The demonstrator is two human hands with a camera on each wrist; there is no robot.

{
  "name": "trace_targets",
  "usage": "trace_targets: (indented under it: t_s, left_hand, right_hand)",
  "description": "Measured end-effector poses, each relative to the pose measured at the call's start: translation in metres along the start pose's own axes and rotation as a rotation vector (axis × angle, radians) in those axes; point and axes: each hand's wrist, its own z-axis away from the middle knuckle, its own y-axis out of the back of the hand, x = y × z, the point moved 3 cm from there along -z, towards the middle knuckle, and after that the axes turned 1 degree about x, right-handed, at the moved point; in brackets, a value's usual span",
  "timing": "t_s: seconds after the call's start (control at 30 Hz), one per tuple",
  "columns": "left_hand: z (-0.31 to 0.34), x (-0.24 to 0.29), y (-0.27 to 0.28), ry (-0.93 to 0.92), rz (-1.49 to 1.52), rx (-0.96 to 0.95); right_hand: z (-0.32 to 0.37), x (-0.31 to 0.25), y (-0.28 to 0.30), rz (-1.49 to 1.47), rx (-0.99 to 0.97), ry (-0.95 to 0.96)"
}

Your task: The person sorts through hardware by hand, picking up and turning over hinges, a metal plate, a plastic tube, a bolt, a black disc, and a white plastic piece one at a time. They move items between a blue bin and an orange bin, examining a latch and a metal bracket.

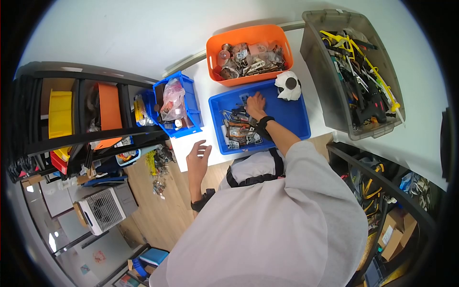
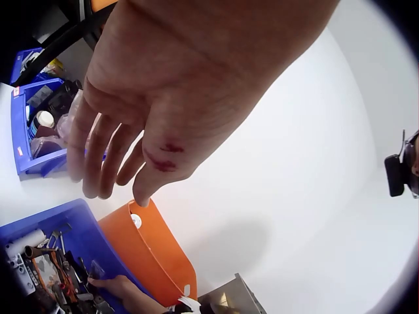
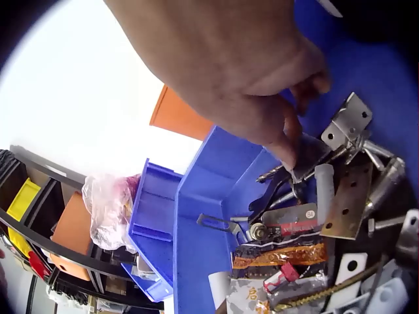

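1. White tabletop point(image 1: 319, 115) carries every container in front of you.
2. Smoky translucent plastic tote point(image 1: 311, 50) stands far right, packed with long hand tools.
3. Orange plastic basket point(image 1: 248, 34), rounded at the corners, sits behind the tray with packeted hardware inside.
4. Glossy blue tray point(image 1: 291, 117) is shallow and rectangular. Loose metal parts are heaped at its left end.
5. Small blue bin point(image 1: 193, 106) stands left of the tray, with a crinkled clear bag point(image 1: 173, 98) inside.
6. Your left hand point(image 1: 197, 158) hovers over the table's near edge, fingers relaxed and slightly apart, holding nothing.
7. Your right hand point(image 1: 256, 104) is inside the tray, fingers curled down into the heap.
8. One fingertip touches a dull flat metal plate point(image 3: 313, 152). You cannot tell whether it is pinched.
9. Just beside it lies a bright drilled hinge leaf point(image 3: 347, 121).
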Motion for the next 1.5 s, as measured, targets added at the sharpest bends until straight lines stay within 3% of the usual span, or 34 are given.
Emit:
trace_targets:
  t_s: [0.07,0.23,0.43,0.67,0.9,1.0,1.07,1.1,1.13,1.2,1.3,1.33,1.4,1.5]
  left_hand:
    - [0.002,0.0,-0.001,-0.001,-0.004,-0.003]
    - [0.005,0.0,0.0,0.003,0.006,0.003]
    - [0.008,-0.009,0.002,0.021,0.009,0.018]
    - [0.008,-0.017,0.001,0.007,0.036,0.025]
    - [0.009,-0.012,0.005,0.049,0.025,0.044]
    - [0.007,-0.017,0.004,0.039,0.015,0.058]
    - [0.006,-0.02,0.004,0.028,0.015,0.071]
    - [0.003,-0.019,0.004,-0.005,0.046,0.066]
    - [0.0,-0.015,0.003,-0.043,0.079,0.057]
    - [-0.007,-0.004,0.001,-0.088,0.091,0.058]
    - [-0.011,0.05,0.006,-0.316,0.168,0.083]
    - [-0.013,0.058,0.008,-0.309,0.172,0.087]
    - [-0.015,0.076,0.007,-0.469,0.197,0.038]
    - [-0.019,0.083,0.006,-0.407,0.339,-0.026]
  right_hand:
    - [0.009,-0.001,0.005,-0.026,-0.005,-0.023]
    - [0.004,-0.009,0.0,0.125,0.096,0.153]
    - [0.005,-0.017,0.017,0.308,0.053,0.217]
    - [0.003,-0.021,-0.018,0.366,0.109,0.201]
    - [0.012,-0.027,0.011,0.439,0.061,0.292]
    - [0.021,-0.02,0.038,0.325,0.077,0.297]
    - [0.032,-0.015,0.057,-0.057,0.004,0.348]
    - [0.032,-0.014,0.065,-0.238,-0.156,0.421]
    - [0.037,-0.016,0.083,-0.222,-0.163,0.423]
    - [0.071,-0.029,0.129,-0.525,-0.443,0.692]
    - [0.112,-0.044,0.186,-0.72,-0.629,0.648]
    - [0.12,-0.049,0.197,-0.715,-0.636,0.648]
    - [0.133,-0.053,0.216,-0.698,-0.66,0.726]
    - [0.145,-0.054,0.229,-0.718,-0.551,0.801]
